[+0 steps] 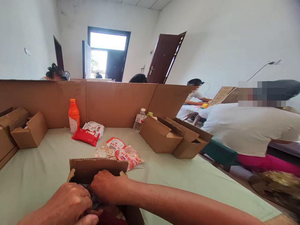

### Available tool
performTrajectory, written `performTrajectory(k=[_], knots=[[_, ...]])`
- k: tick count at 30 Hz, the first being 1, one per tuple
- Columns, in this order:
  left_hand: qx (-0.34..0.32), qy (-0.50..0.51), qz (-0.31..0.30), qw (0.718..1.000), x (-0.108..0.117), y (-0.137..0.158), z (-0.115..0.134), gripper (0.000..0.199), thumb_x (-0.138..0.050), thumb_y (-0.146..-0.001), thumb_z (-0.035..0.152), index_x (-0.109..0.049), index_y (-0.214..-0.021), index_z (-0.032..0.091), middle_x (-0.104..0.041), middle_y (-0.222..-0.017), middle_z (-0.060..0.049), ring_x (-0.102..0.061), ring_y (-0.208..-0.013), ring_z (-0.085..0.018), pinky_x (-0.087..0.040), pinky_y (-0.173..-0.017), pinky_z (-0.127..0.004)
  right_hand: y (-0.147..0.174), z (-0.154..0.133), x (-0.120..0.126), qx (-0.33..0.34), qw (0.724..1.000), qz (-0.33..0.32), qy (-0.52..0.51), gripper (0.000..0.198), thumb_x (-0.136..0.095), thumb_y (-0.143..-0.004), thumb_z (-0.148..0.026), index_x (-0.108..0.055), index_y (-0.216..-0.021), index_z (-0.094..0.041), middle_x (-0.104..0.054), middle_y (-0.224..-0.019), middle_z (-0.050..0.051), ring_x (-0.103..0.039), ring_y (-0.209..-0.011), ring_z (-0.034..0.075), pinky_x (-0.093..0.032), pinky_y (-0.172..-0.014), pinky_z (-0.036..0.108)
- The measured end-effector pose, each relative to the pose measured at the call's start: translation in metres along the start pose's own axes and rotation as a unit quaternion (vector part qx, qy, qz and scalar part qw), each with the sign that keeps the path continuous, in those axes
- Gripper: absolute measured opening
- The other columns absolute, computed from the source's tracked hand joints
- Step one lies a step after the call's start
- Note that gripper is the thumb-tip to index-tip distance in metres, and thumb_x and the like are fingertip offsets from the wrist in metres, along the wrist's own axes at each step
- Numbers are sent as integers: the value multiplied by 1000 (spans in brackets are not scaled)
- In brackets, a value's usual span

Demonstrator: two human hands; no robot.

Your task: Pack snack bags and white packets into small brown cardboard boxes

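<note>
A small open cardboard box point(98, 165) stands close in front of me, its far flap upright. My left hand point(70, 200) is at the box's left side, fingers curled inward over a greyish item and the thumb lying near it. Reaching in from the right, my right hand point(106, 187) has bent fingers down inside the box. Its fingertips are hidden, so whatever it grips does not show. A dark red package point(110, 217) lies in the box below my hands, slightly blurred. Just behind the box are a cream snack bag point(105, 150) and a pink snack bag point(130, 157).
Farther back are a red packet point(86, 136), white packets point(95, 128), an orange bottle point(73, 116) and a clear bottle point(139, 120). Cardboard boxes stand left point(30, 131) and right point(161, 136). A cardboard partition point(117, 104) borders the table point(53, 168). A person point(239, 128) sits at right.
</note>
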State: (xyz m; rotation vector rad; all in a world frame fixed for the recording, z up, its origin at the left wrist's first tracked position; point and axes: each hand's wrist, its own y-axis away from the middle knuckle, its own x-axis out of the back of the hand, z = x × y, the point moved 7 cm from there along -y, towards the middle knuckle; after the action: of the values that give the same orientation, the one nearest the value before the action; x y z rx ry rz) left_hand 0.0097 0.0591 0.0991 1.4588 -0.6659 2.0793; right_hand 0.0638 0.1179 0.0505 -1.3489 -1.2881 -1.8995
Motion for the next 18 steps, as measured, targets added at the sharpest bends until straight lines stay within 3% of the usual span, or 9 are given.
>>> performTrajectory(k=[3,7,9,11,14,16,18], knots=[[-13,19,3,1000,5,0,-2,20,-53,-91,24,-72,-84,23,-76,-81,-4,-71,-74,-21,-54,-68,-30,-5,-1,-1,-2,1000,13,-6,23,-57,-96,-21,-77,-104,-12,-79,-95,16,-77,-87,28,-60,-72,36],[-37,73,179,980,35,30,-11,24,-55,-95,30,-72,-112,33,-77,-113,-2,-73,-103,-23,-60,-88,-33,20,-3,7,9,999,28,-41,27,-65,-89,-18,-73,-115,-12,-78,-100,15,-75,-87,27,-58,-71,34],[1,74,258,963,46,57,-22,30,-57,-95,33,-67,-123,40,-72,-128,1,-70,-115,-24,-59,-96,-37,48,-4,20,28,992,100,-71,35,-66,-86,-13,-69,-121,-15,-78,-107,13,-75,-89,26,-59,-72,33],[68,67,297,950,47,83,-34,33,-53,-98,39,-63,-128,43,-67,-136,4,-67,-120,-26,-57,-99,-40,87,5,37,3,962,248,-115,35,-58,-90,-9,-68,-123,-18,-76,-115,10,-74,-98,23,-59,-82,34],[165,79,294,938,30,112,-47,36,-47,-98,48,-59,-132,45,-62,-141,4,-60,-129,-29,-52,-106,-46,149,26,41,-79,874,452,-161,32,-49,-98,-12,-70,-121,-21,-77,-115,7,-73,-105,20,-59,-92,33],[186,96,282,936,13,118,-49,39,-49,-97,51,-56,-135,45,-59,-145,3,-57,-133,-32,-50,-108,-49,171,35,26,-117,842,499,-170,28,-50,-100,-18,-73,-115,-23,-79,-111,6,-74,-102,19,-61,-90,33],[170,105,276,940,-2,114,-49,43,-52,-95,49,-54,-137,44,-57,-147,1,-57,-133,-32,-52,-107,-47,172,39,6,-135,837,498,-183,26,-51,-99,-20,-74,-111,-24,-79,-108,6,-75,-100,20,-62,-88,34]])
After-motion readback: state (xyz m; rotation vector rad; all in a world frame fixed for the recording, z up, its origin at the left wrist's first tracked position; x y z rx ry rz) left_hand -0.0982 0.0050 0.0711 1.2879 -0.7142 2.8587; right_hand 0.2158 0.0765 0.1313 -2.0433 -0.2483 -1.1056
